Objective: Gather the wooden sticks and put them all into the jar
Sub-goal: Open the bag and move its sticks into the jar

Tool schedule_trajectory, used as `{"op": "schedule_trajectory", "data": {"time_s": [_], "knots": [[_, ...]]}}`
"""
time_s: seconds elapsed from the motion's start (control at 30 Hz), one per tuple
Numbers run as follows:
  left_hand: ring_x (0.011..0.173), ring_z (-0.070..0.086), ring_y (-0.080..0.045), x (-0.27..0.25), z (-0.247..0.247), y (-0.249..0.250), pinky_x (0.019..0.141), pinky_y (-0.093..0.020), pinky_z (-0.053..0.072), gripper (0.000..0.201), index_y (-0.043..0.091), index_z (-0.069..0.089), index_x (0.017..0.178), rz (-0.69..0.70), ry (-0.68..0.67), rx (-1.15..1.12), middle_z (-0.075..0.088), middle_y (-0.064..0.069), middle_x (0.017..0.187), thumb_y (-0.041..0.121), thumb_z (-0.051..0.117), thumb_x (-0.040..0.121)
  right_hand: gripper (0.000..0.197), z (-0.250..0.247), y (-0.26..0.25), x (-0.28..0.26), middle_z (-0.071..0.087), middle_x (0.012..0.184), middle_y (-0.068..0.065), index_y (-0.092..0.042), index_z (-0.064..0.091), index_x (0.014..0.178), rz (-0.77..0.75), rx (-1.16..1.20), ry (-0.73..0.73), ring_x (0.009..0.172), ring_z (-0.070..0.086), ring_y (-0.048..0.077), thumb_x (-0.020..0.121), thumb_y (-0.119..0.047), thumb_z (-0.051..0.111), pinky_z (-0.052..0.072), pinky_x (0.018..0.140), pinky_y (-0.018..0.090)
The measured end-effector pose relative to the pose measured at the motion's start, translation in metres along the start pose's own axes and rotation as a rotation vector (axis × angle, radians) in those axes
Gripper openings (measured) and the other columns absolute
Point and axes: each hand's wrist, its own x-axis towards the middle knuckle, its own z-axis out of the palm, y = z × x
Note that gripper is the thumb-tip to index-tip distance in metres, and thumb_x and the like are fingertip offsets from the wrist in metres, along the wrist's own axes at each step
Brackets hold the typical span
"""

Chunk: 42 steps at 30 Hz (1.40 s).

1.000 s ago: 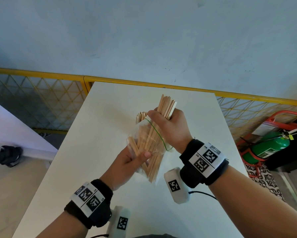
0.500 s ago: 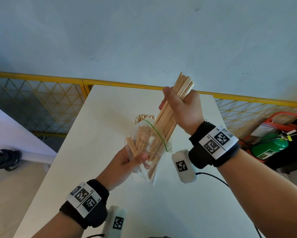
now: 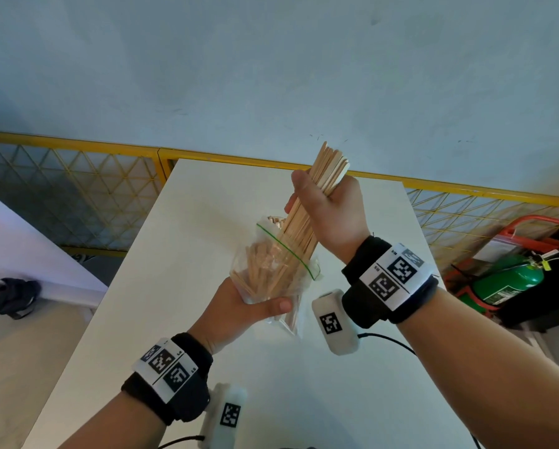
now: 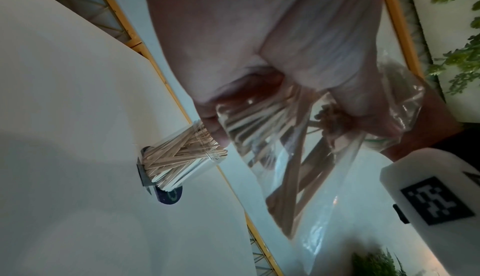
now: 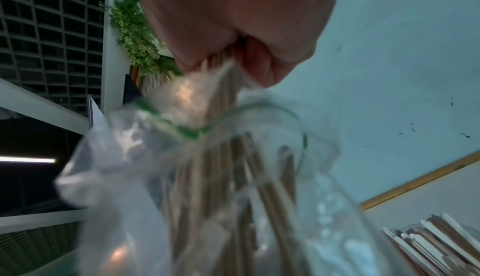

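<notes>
White table (image 3: 181, 286): left hand (image 3: 239, 306) grips plastic bag (image 3: 271, 270); right hand (image 3: 330, 215) fingers clench wooden sticks (image 3: 330, 170).

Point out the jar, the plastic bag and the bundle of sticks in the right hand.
jar (image 4: 182, 163): left wrist view, on its clear side wall, sticks showing through.
plastic bag (image 3: 299, 254): head view, on its green zip line.
bundle of sticks (image 3: 331, 166): head view, on the upper ends above the right hand (image 3: 333, 215).

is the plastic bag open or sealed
Open: the bundle of sticks in the right hand passes through the plastic bag's green-edged mouth.
</notes>
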Motion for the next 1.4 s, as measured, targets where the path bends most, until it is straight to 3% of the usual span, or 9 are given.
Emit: {"op": "schedule_trajectory", "data": {"time_s": [0.23, 0.37, 0.5, 0.63, 0.7, 0.8, 0.93, 1.33, 1.4], "knots": [[0.101, 0.071, -0.012, 0.001, -0.006, 0.006, 0.077, -0.017, 0.053, 0.051, 0.015, 0.069, 0.112, -0.001, 0.015, -0.015, 0.076, 0.000, 0.106, 0.032, 0.080, 0.065, 0.047, -0.013, -0.012, 0.013, 0.065, 0.052, -0.002, -0.014, 0.064, 0.051, -0.008, 0.038, 0.104, 0.048, 0.061, 0.010, 0.095, -0.024, 0.052, 0.050, 0.051, 0.023], [0.100, 0.071, -0.013, 0.001, -0.006, 0.003, 0.076, -0.021, 0.055, 0.050, 0.017, 0.069, 0.111, -0.010, 0.004, -0.016, 0.076, -0.002, 0.105, 0.032, 0.080, 0.064, 0.045, -0.016, -0.017, 0.017, 0.064, 0.049, -0.004, -0.009, 0.063, 0.053, -0.006, 0.027, 0.121, 0.046, 0.060, 0.008, 0.095, -0.021, 0.052, 0.049, 0.048, 0.020], [0.095, 0.072, -0.016, 0.000, -0.007, -0.003, 0.073, -0.023, 0.056, 0.044, 0.021, 0.072, 0.105, -0.021, 0.031, -0.008, 0.077, -0.003, 0.101, 0.034, 0.080, 0.064, 0.043, -0.021, -0.024, 0.027, 0.064, 0.048, -0.002, -0.016, 0.061, 0.051, 0.002, 0.084, 0.143, 0.047, 0.061, 0.016, 0.093, -0.020, 0.053, 0.051, 0.049, 0.026], [0.097, 0.071, -0.017, 0.000, -0.011, -0.007, 0.076, -0.030, 0.057, 0.043, 0.022, 0.071, 0.105, -0.040, 0.039, 0.004, 0.076, -0.003, 0.101, 0.036, 0.079, 0.065, 0.040, -0.021, -0.030, 0.036, 0.062, 0.045, -0.004, 0.006, 0.065, 0.062, -0.012, 0.041, 0.153, 0.044, 0.059, 0.011, 0.092, -0.018, 0.053, 0.047, 0.046, 0.020], [0.095, 0.071, -0.016, -0.001, -0.013, -0.008, 0.074, -0.031, 0.057, 0.042, 0.022, 0.071, 0.104, -0.041, 0.047, 0.013, 0.076, -0.003, 0.099, 0.036, 0.079, 0.065, 0.036, -0.019, -0.033, 0.039, 0.064, 0.049, 0.000, 0.001, 0.062, 0.062, -0.026, 0.061, 0.147, 0.046, 0.061, 0.013, 0.092, -0.018, 0.054, 0.051, 0.048, 0.025], [0.094, 0.072, -0.015, -0.002, -0.017, -0.010, 0.074, -0.026, 0.057, 0.044, 0.018, 0.070, 0.105, -0.031, 0.055, 0.025, 0.076, -0.005, 0.100, 0.035, 0.079, 0.066, 0.031, -0.016, -0.036, 0.043, 0.064, 0.051, 0.000, 0.001, 0.060, 0.066, -0.044, 0.063, 0.145, 0.045, 0.061, 0.010, 0.091, -0.016, 0.054, 0.049, 0.047, 0.022], [0.096, 0.072, -0.017, -0.004, -0.023, -0.012, 0.076, -0.025, 0.056, 0.041, 0.020, 0.072, 0.104, -0.038, 0.050, 0.031, 0.076, -0.005, 0.102, 0.036, 0.078, 0.067, 0.035, -0.013, -0.040, 0.048, 0.065, 0.050, -0.001, -0.012, 0.059, 0.057, -0.069, 0.049, 0.141, 0.046, 0.061, 0.011, 0.091, -0.016, 0.054, 0.050, 0.048, 0.023], [0.097, 0.071, -0.027, -0.003, -0.033, -0.025, 0.073, -0.028, 0.057, 0.048, 0.014, 0.072, 0.104, -0.074, 0.080, 0.026, 0.075, -0.012, 0.101, 0.038, 0.079, 0.064, 0.035, -0.022, -0.055, 0.074, 0.064, 0.046, -0.002, -0.011, 0.055, 0.056, -0.139, 0.090, 0.212, 0.047, 0.062, 0.014, 0.090, -0.017, 0.055, 0.050, 0.049, 0.025], [0.098, 0.070, -0.030, -0.003, -0.037, -0.028, 0.076, -0.033, 0.056, 0.049, 0.014, 0.071, 0.105, -0.086, 0.093, 0.016, 0.075, -0.014, 0.101, 0.039, 0.079, 0.064, 0.034, -0.025, -0.061, 0.086, 0.063, 0.045, -0.002, -0.011, 0.054, 0.056, -0.183, 0.098, 0.240, 0.047, 0.063, 0.015, 0.089, -0.016, 0.055, 0.050, 0.050, 0.025]]}}
